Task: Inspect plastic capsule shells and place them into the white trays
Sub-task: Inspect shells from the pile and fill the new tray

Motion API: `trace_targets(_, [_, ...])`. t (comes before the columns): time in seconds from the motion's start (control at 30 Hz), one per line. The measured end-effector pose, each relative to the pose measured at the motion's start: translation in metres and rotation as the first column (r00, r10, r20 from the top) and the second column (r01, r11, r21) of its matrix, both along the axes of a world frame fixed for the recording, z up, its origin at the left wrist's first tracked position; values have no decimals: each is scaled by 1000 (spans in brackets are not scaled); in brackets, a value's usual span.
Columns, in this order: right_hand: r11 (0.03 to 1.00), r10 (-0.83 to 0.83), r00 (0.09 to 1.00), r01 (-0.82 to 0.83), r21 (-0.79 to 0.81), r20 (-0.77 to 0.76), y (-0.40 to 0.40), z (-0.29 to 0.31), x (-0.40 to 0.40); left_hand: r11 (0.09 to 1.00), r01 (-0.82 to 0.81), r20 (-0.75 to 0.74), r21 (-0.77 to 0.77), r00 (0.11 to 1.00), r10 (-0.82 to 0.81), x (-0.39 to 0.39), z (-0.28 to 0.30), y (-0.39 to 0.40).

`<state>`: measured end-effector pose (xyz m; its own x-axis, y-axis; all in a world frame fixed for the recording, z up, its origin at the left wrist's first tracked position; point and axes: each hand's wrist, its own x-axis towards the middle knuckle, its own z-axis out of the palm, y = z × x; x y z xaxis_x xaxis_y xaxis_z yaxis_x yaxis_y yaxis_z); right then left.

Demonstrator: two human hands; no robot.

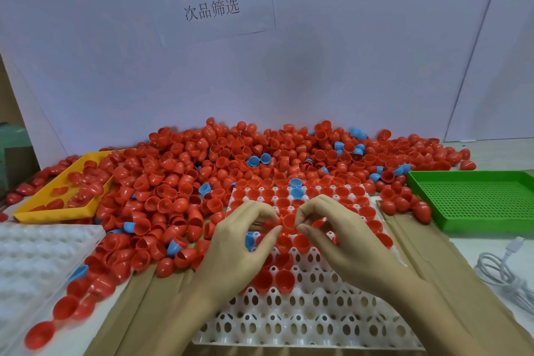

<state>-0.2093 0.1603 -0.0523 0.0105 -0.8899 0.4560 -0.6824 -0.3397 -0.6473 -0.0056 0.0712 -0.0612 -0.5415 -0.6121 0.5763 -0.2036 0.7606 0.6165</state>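
Shells going into the middle tray, both hands over it.

Head view: the left hand (231, 235) and right hand (332, 228) met above the white tray (303, 324), its far rows filled with red shells, near rows bare. Right fingers pinched a red shell (319, 223); the left fingers curled round something red, though what they held could not be told. The loose heap (202, 170) crowded the tray's edge. Likely risk: a sleeve or wrist nudging seated shells, or heap shells spilling in unchecked.

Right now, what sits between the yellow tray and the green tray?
In the head view, the heap of red and blue shells fills the stretch between the yellow tray and the green tray.
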Motion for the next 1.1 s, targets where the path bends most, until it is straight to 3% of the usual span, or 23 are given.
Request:
trace_targets(0.23, [994, -97, 989, 101, -38, 110, -2, 0, -5, 995, 80, 80, -52, 994, -75, -3, 1, 15])
trace_targets(0.4, [980, -174, 979, 183, -77, 110, -3, 1, -10, 975, 103, 215, -195, 975, -60, -14, -7, 31])
trace_targets(0.67, [972, -204, 965, 220, -85, 163, 1, 9, -11, 991, 129, 265, -40, 958, -114, -8, -3, 29])
trace_targets(0.87, [971, -214, 963, 228, -69, 165, 4, 13, -12, 972, 154, 299, -175, 949, -97, -5, -1, 21])
trace_targets(1.1, [971, -218, 963, 230, -60, 159, 2, 9, -12, 962, 209, 405, -177, 906, -123, -6, -9, 17])
